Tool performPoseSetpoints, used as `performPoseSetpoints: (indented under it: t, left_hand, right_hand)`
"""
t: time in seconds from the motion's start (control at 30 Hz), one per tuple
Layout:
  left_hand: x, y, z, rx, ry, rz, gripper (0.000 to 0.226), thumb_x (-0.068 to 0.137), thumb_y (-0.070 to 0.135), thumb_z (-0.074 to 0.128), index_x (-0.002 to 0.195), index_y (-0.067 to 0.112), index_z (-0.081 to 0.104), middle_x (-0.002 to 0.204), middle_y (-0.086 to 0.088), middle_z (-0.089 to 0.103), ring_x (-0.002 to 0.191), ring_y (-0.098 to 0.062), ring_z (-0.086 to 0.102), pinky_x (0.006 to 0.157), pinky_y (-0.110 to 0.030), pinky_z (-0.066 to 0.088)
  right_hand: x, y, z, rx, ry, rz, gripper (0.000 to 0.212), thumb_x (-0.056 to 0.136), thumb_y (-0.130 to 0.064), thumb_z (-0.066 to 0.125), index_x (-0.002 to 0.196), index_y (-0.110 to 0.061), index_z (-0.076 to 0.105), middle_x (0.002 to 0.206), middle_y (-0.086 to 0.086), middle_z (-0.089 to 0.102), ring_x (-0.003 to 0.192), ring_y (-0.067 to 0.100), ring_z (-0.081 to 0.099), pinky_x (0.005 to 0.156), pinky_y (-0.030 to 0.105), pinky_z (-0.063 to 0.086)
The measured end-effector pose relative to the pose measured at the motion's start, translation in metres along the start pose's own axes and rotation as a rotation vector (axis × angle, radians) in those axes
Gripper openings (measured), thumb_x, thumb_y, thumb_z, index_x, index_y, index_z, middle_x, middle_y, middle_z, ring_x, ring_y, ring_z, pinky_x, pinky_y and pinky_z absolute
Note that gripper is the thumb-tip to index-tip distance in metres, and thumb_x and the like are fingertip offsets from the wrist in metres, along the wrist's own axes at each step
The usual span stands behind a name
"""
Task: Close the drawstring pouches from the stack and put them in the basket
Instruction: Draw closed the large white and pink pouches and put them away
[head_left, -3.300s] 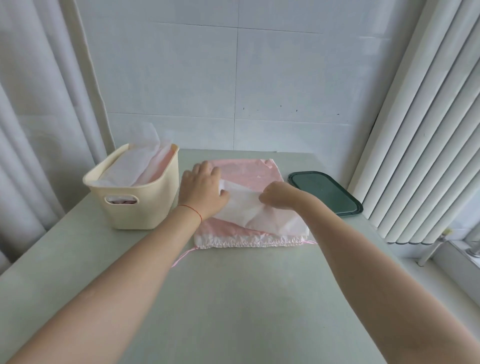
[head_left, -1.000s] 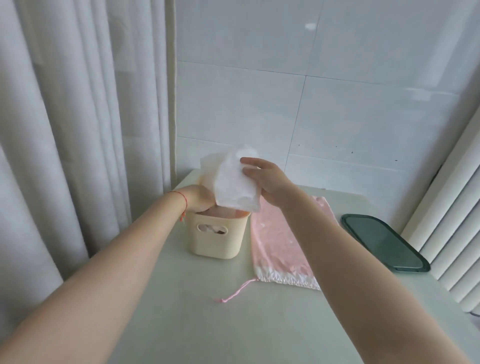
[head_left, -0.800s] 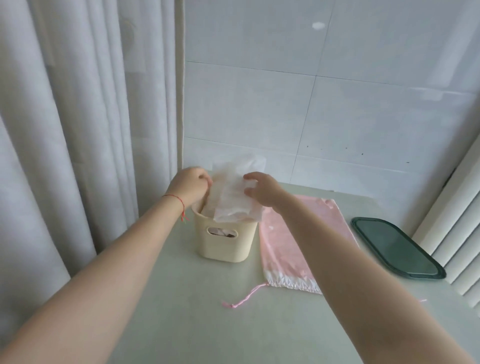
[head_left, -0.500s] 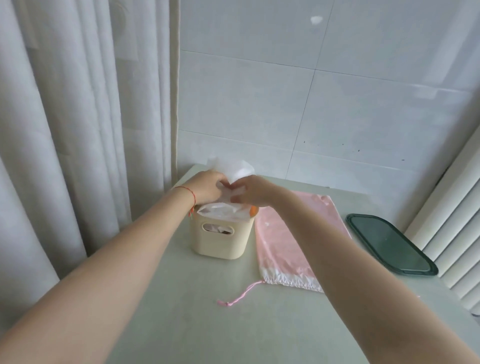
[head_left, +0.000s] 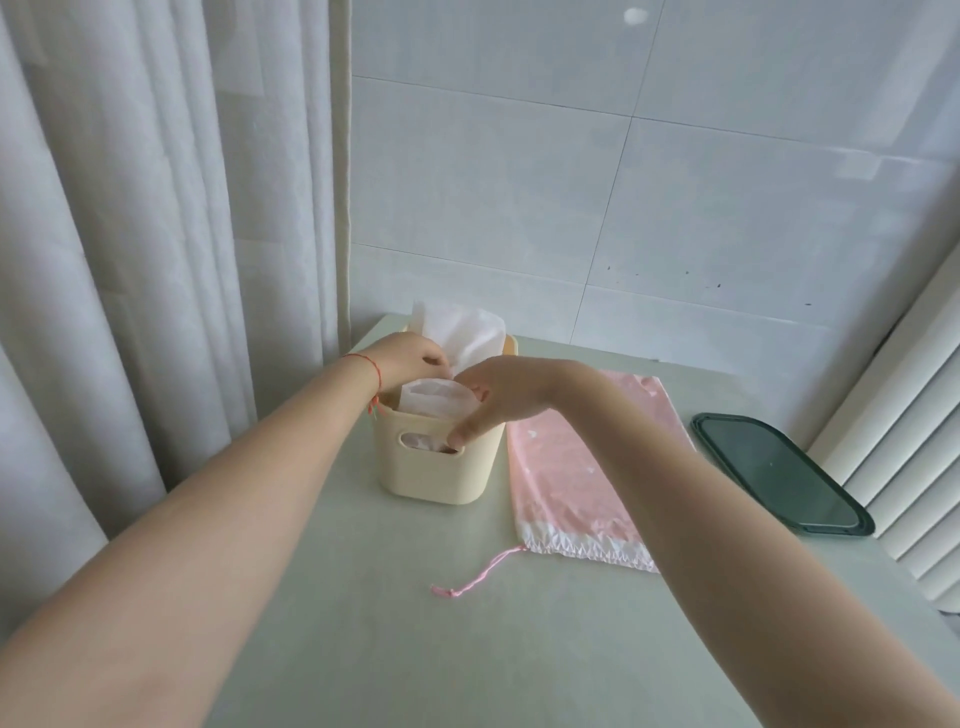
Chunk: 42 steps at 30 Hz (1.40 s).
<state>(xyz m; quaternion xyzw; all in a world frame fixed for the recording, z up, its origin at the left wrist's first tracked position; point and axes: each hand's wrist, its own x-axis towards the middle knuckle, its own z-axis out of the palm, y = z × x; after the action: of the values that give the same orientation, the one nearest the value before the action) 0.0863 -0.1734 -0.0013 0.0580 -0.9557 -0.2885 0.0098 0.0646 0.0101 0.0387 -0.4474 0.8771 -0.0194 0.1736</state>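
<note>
- Curtain (head_left: 130, 249) fills the left third of the frame, hanging down behind the left edge of the table (head_left: 415, 649).
- Left hand (head_left: 408, 358), left of centre, is over the far-left part of the basket; fingers curled down onto the white pouches. Looks like a pinch on the fabric, but the fingertips are hidden, so can't tell for sure. Red string on that wrist.
- Basket (head_left: 436, 470), cream plastic with a cut-out handle facing the camera, sits at frame centre on the table, near the curtain.
- White pouch (head_left: 439, 402) is folded and tucked inside the basket, top edge just above the rim. Another white pouch (head_left: 465, 332) sticks up higher at the back of the basket.
- Right hand (head_left: 501, 397) is over the basket's right side, fingers relaxed and roughly straight, resting on the folded pouch; thumb hangs down in front of the basket wall by the handle slot. Not gripping anything.
- Pink pouch (head_left: 566, 478) lies flat on the table just right of the basket, white gathered hem toward the camera, mouth not cinched. Its pink cord (head_left: 475, 574) trails out to the lower left.
- Dark green tray (head_left: 779, 478) sits at the right edge of the table, apart from the pink pouch.
- White vertical slats (head_left: 914, 415) run down the far right of the frame.
</note>
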Motion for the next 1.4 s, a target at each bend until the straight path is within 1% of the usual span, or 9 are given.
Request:
performPoseSetpoints:
  t: [0.2,0.37,0.5,0.6,0.7,0.83,0.97,1.23,1.4]
  left_hand:
    - [-0.008,0.006,0.003,-0.344,0.079,-0.167,0.037,0.093,0.048,0.055,0.102,0.014,0.069,0.110,-0.009,0.069,0.101,-0.025,0.063,0.090,-0.034,0.045]
    - [-0.021,0.014,0.001,-0.438,-0.042,-0.209,0.059,0.085,0.065,0.041,0.085,0.015,0.072,0.090,-0.006,0.075,0.083,-0.025,0.068,0.087,-0.035,0.048]
    - [-0.029,0.015,0.005,-0.110,-0.101,-0.042,0.041,0.078,0.045,0.070,0.115,0.030,0.063,0.111,0.007,0.062,0.104,-0.014,0.061,0.078,-0.023,0.048]
    - [-0.031,0.017,0.003,0.046,-0.091,-0.005,0.078,0.077,0.037,0.079,0.144,0.036,0.038,0.129,0.006,0.048,0.109,-0.014,0.056,0.078,-0.024,0.047]
    - [-0.026,0.021,0.002,0.455,-0.040,0.013,0.094,0.070,0.057,0.076,0.149,0.041,0.028,0.159,0.012,0.017,0.146,-0.018,0.017,0.113,-0.043,0.028]
    - [-0.016,0.020,-0.002,0.627,-0.156,-0.019,0.102,0.063,0.074,0.062,0.151,0.040,0.022,0.163,0.014,0.007,0.151,-0.015,-0.003,0.117,-0.048,0.016]
    - [-0.012,0.023,-0.001,0.656,-0.215,-0.084,0.094,0.067,0.071,0.061,0.149,0.037,0.030,0.154,0.006,0.027,0.146,-0.020,0.017,0.085,-0.034,0.044]
    - [-0.002,0.029,-0.008,0.373,-0.246,-0.124,0.091,0.060,0.067,0.080,0.141,0.046,0.044,0.148,0.011,0.043,0.117,-0.023,0.059,0.053,-0.024,0.047]
    - [-0.002,0.025,-0.010,0.474,-0.248,-0.140,0.096,0.064,0.071,0.075,0.147,0.041,0.037,0.152,0.015,0.036,0.130,-0.019,0.047,0.046,-0.023,0.036]
  right_hand:
    - [-0.002,0.005,-0.004,0.166,0.047,0.129,0.040,0.093,-0.064,0.045,0.074,-0.029,0.053,0.080,-0.006,0.054,0.077,0.011,0.049,0.069,0.024,0.034]
    - [0.012,0.004,0.001,0.051,0.171,0.189,0.050,0.102,-0.048,0.037,0.121,-0.006,0.056,0.108,0.009,0.060,0.092,0.024,0.053,0.074,0.031,0.037]
    - [0.022,0.007,0.017,-0.059,0.354,0.192,0.042,0.093,-0.041,0.060,0.119,-0.009,0.052,0.110,0.010,0.051,0.093,0.025,0.050,0.075,0.031,0.039]
    - [0.030,0.012,0.022,-0.156,0.472,0.129,0.068,0.081,-0.048,0.072,0.133,-0.016,0.043,0.135,0.007,0.041,0.123,0.026,0.042,0.100,0.037,0.036]
    - [0.037,0.022,0.018,-0.121,0.339,0.162,0.093,0.077,-0.062,0.069,0.149,-0.018,0.028,0.154,0.000,0.029,0.141,0.023,0.030,0.112,0.040,0.027]
    - [0.040,0.027,0.015,-0.207,0.136,0.247,0.092,0.074,-0.081,0.054,0.147,-0.029,0.031,0.149,-0.009,0.039,0.139,0.023,0.033,0.111,0.041,0.022]
    - [0.052,0.026,0.012,-0.315,0.001,0.297,0.083,0.081,-0.078,0.046,0.149,-0.032,0.033,0.151,-0.008,0.040,0.144,0.021,0.027,0.118,0.047,0.007]
    - [0.074,0.023,0.017,-0.440,-0.110,0.341,0.077,0.083,-0.078,0.041,0.134,-0.023,0.054,0.127,-0.001,0.057,0.134,0.029,0.039,0.116,0.057,-0.001]
    - [0.076,0.030,-0.013,-0.218,0.015,0.233,0.051,0.081,-0.060,0.061,0.107,-0.017,0.069,0.105,0.000,0.064,0.100,0.022,0.060,0.089,0.034,0.050]
